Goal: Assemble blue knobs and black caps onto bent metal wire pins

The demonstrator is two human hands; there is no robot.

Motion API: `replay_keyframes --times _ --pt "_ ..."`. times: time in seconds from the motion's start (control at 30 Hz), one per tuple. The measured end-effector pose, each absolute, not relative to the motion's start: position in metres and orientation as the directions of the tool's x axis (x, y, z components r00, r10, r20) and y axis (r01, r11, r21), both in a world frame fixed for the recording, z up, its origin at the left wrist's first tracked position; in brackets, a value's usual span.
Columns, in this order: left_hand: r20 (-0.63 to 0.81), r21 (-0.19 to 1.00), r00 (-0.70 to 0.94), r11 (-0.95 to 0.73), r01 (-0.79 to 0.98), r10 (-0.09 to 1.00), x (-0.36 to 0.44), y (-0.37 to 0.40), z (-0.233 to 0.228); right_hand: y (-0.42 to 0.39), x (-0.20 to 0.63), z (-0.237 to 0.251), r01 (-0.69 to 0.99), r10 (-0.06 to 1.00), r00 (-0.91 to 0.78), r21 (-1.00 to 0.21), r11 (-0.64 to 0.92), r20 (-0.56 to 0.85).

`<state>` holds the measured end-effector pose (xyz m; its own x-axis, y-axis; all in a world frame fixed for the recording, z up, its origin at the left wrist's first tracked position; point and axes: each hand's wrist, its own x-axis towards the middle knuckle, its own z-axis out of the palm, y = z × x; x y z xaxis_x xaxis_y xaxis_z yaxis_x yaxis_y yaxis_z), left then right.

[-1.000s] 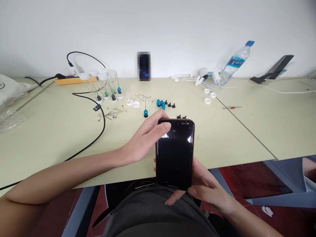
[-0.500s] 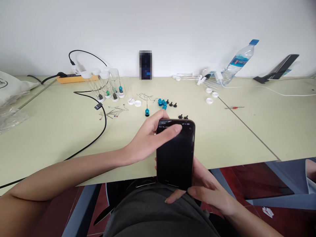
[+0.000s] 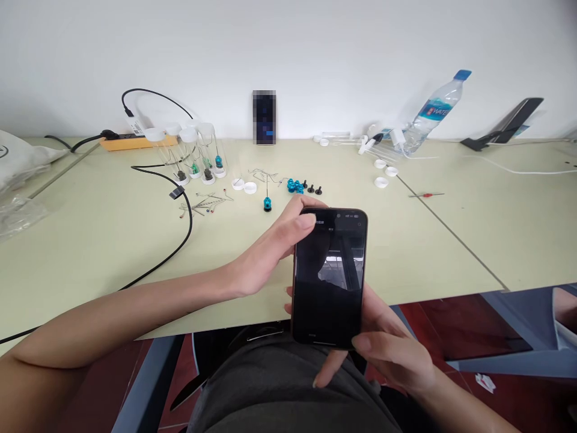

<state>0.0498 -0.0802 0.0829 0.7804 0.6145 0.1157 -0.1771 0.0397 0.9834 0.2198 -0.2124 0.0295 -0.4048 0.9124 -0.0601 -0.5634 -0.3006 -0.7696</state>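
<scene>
A dark-screened smartphone (image 3: 329, 288) is held upright over the table's front edge, above my lap. My left hand (image 3: 279, 243) grips its upper left corner, the thumb lying on the screen's top and the other fingers behind. From below, my right hand (image 3: 392, 343) supports the lower right side, thumb by the bottom corner; some fingertips show past the left edge. Beyond the phone stands a blue piece with a metal rod on a black base (image 3: 267, 203). Close to it lie several blue parts (image 3: 295, 186) and small black pieces (image 3: 311, 188).
Clear tubes with white caps (image 3: 189, 135) stand at the left near an orange power strip (image 3: 126, 142). Thin metal rods (image 3: 205, 205) lie before them, beside a black cable (image 3: 190, 225). A second phone (image 3: 264, 117) leans on the wall; a water bottle (image 3: 435, 111) leans right.
The phone has shifted slightly right and up, tilting so its screen now shows a reflection. My left thumb has moved left toward the phone's top left corner.
</scene>
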Motion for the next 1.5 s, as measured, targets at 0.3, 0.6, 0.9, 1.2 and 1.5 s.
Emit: replay_keyframes --times 0.3,0.6,0.9,1.2,1.5 --pt "0.100 0.985 0.760 0.042 -0.165 0.642 0.0513 -0.0815 0.0823 -0.2123 0.2210 0.0317 -0.527 0.905 -0.416 -0.787 -0.322 -0.092" --pt "0.132 0.981 0.762 0.028 -0.193 0.634 0.0519 -0.0808 0.0806 -0.2123 0.2203 0.0318 -0.532 0.903 -0.420 -0.784 -0.321 -0.085" --pt "0.104 0.979 0.762 0.070 -0.193 0.639 0.0524 -0.0808 0.0799 -0.2138 0.2187 0.0319 -0.542 0.905 -0.421 -0.783 -0.305 -0.061" --pt "0.106 0.974 0.759 0.087 -0.209 0.642 0.0522 -0.0819 0.0808 -0.2145 0.2179 0.0291 -0.546 0.903 -0.427 -0.782 -0.300 -0.049" --pt "0.113 0.975 0.754 0.076 -0.211 0.647 0.0523 -0.0814 0.0805 -0.2142 0.2176 0.0302 -0.555 0.903 -0.428 -0.774 -0.305 -0.049"
